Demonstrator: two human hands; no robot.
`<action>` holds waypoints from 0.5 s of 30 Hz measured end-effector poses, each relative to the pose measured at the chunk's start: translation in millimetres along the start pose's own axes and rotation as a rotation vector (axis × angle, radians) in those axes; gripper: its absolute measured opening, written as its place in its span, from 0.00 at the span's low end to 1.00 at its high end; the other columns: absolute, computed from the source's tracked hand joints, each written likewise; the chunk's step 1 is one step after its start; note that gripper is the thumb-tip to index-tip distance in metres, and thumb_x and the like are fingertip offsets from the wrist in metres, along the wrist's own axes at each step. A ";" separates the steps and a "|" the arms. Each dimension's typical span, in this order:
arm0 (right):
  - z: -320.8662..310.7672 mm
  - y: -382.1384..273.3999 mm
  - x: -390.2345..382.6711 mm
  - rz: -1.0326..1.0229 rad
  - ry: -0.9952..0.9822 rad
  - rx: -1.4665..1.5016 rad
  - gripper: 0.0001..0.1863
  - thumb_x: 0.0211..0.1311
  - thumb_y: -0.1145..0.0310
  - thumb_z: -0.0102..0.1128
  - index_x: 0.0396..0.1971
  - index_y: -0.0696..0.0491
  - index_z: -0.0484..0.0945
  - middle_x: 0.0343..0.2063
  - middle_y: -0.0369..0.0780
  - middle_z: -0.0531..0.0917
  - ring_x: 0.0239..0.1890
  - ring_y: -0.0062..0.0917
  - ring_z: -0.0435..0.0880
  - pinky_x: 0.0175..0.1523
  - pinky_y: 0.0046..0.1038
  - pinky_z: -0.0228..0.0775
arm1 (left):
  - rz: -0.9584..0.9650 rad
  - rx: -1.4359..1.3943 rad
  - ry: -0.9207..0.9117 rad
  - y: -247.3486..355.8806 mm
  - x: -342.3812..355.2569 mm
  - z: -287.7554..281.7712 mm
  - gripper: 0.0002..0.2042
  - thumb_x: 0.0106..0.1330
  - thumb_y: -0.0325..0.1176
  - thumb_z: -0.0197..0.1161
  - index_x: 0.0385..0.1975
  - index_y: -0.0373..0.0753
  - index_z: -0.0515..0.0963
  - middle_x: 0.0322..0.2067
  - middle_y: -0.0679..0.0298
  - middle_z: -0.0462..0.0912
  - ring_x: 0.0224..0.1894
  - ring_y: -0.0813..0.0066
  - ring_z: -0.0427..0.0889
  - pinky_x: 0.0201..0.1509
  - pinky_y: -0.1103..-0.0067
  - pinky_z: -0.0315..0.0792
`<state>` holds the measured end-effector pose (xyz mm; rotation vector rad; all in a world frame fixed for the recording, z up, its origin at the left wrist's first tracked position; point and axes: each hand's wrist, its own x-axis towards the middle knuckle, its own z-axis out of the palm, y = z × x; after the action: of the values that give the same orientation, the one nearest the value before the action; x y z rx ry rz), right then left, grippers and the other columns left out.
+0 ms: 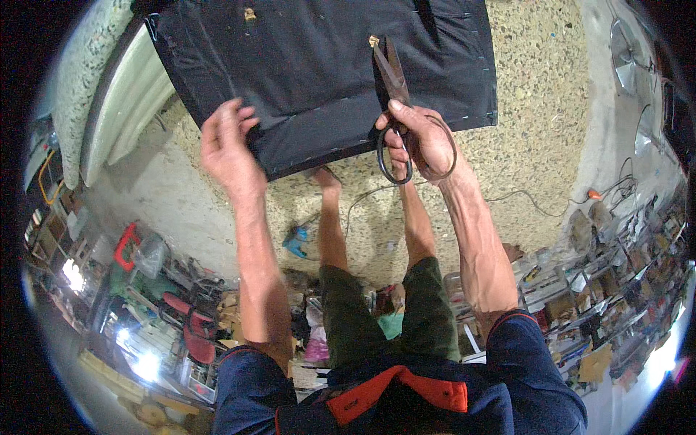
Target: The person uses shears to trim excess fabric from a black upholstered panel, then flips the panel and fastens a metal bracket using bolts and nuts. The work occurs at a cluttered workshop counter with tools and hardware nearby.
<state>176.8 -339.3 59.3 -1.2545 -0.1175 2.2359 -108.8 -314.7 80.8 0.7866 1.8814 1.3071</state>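
Large black-handled scissors [395, 80] are in my right hand [426, 141], with fingers and thumb through the handle loops. Their blades stand slightly apart over a black fabric-covered panel [312, 87]. One blade tip is at a small yellowish tuft [373, 41] showing through the cloth. Small light marks like staples run along the panel's edges. Beside the panel's near left edge hovers my left hand [230, 148], its fingers loosely bent and apart, a little blurred, with nothing visible in them. A second yellowish tuft [250, 14] shows farther up the fabric.
Under the panel lies a speckled foam sheet [536, 80]. Pale foam slabs [130, 94] curve up at the left. A blue tool [296, 241] with a cord lies near my feet. A red-handled tool [125, 246] and cluttered shelves [587, 290] line the near side.
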 end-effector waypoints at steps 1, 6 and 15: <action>1.9 -2.0 1.1 0.019 -0.005 0.021 0.22 0.82 0.50 0.55 0.43 0.57 0.80 0.21 0.32 0.74 0.19 0.16 0.70 0.24 0.24 0.65 | 0.039 0.062 -0.078 -0.7 -4.4 11.8 0.10 0.79 0.32 0.63 0.48 0.30 0.84 0.45 0.57 0.88 0.43 0.71 0.89 0.46 0.76 0.85; 24.4 -5.1 1.7 0.000 0.072 0.044 0.21 0.82 0.51 0.55 0.43 0.57 0.80 0.21 0.31 0.72 0.17 0.15 0.67 0.22 0.22 0.61 | 0.156 0.353 -0.356 -38.6 -36.4 66.7 0.05 0.74 0.25 0.67 0.46 0.35 0.84 0.41 0.63 0.87 0.39 0.77 0.85 0.44 0.79 0.80; 27.4 2.5 -7.1 -0.024 0.009 0.152 0.25 0.83 0.48 0.52 0.45 0.59 0.79 0.19 0.31 0.71 0.17 0.15 0.67 0.22 0.23 0.60 | 0.376 0.438 -0.289 -44.4 -51.1 90.6 0.08 0.65 0.21 0.71 0.42 0.34 0.83 0.42 0.59 0.82 0.32 0.72 0.80 0.36 0.77 0.78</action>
<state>156.4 -339.8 79.1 -1.1749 0.0397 2.1744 -9.4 -321.8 27.2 1.5298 1.8576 0.9244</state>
